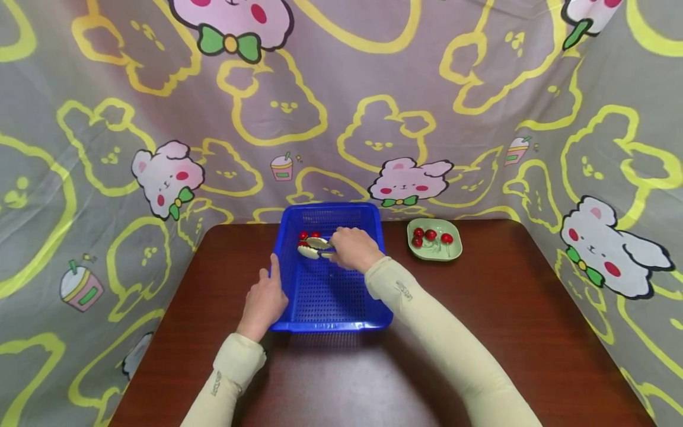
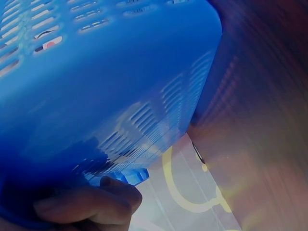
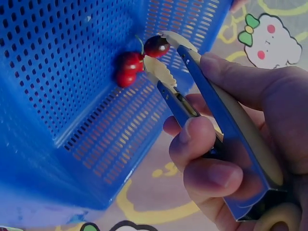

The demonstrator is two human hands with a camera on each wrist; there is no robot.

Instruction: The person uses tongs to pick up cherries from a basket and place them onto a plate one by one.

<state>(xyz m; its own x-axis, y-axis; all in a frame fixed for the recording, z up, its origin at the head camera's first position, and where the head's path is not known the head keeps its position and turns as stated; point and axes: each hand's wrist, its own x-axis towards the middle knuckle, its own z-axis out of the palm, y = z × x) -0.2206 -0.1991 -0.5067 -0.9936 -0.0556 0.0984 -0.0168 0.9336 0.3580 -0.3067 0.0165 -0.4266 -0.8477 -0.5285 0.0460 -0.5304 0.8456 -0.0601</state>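
A: Where's everything?
B: Cherries [image 1: 303, 235] lie in a blue basket [image 1: 331, 326], between ten and eleven o'clock; more in a dish [image 1: 453, 252], near three. Left hand [image 1: 265, 302] grips the basket's nine-o'clock rim; right hand [image 1: 354, 248] holds tongs [image 3: 219, 113], tips parted.
A: Best technique?
B: Probably squeeze gently, basket steadied.
A: Writing?
B: Sleeve [image 1: 437, 326] lettering, too small to read.
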